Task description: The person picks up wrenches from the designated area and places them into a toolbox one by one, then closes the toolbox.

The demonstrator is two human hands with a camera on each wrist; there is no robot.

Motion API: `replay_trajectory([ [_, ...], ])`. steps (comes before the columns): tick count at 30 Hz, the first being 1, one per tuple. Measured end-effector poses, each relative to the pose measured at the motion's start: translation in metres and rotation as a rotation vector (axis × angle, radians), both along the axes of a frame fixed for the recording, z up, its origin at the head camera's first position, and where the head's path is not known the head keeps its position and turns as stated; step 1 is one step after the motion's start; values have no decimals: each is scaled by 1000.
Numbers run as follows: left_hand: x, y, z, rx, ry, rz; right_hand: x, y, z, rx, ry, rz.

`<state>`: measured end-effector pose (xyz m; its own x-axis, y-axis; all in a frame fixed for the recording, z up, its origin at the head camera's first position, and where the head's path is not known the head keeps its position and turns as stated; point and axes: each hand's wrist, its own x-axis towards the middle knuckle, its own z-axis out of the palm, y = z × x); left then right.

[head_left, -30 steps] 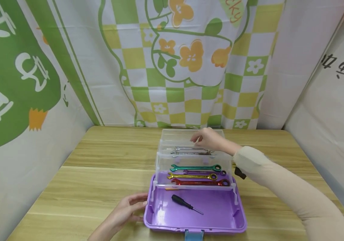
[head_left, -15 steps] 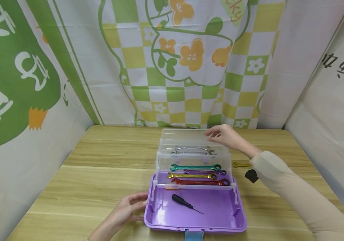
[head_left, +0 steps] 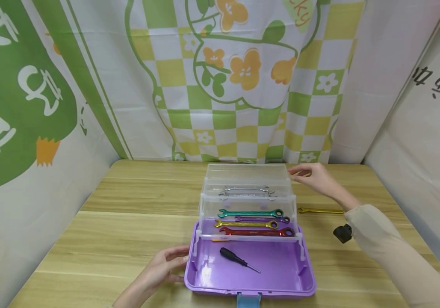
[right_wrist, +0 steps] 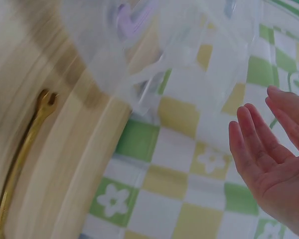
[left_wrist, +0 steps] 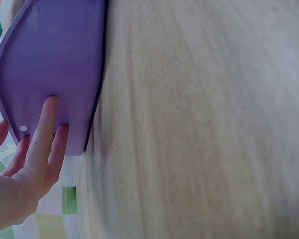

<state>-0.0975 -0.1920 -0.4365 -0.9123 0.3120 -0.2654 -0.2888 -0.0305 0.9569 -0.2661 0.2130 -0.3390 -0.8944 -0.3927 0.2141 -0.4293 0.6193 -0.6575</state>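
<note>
- Since the earlier frame, the right hand [head_left: 314, 177] has moved off the clear top section [head_left: 247, 172] to just beside its edge, at 3 o'clock.
- Its fingers reach out loosely, thumb apart, holding nothing; I cannot tell whether they touch that edge.
- The left hand [head_left: 163, 263] is at 9 o'clock of the open purple toolbox [head_left: 266, 283], fingers spread, tips on its side wall.
- Silver wrenches [head_left: 247, 189] lie toward 12 o'clock; inside the base, a screwdriver [head_left: 235, 258] points to 4 o'clock.
- A gold wrench [head_left: 321, 211] lies on the table, at 2 o'clock.
</note>
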Motion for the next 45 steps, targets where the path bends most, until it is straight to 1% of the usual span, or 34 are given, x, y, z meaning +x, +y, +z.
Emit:
replay_trajectory([
  [5, 0, -1, -1, 4, 1, -2, 1, 19, -7, 9, 3, -29],
  [8, 1, -1, -1, 5, -2, -1, 2, 30, -13, 38, -30, -38],
  [11, 1, -2, -2, 3, -5, 2, 1, 40, -20, 55, -67, -28],
  [19, 0, -1, 0, 1, -5, 5, -1, 60, -44, 127, -115, 10],
  [26, 0, 0, 0, 13, -11, 4, -2, 72, -64, 185, -137, 56],
  [33, 0, 0, 1, 6, -9, 1, -3, 79, -79, 170, -149, 127],
  [45, 0, 0, 0, 6, -4, 0, -2, 84, -91, 192, -199, 94],
])
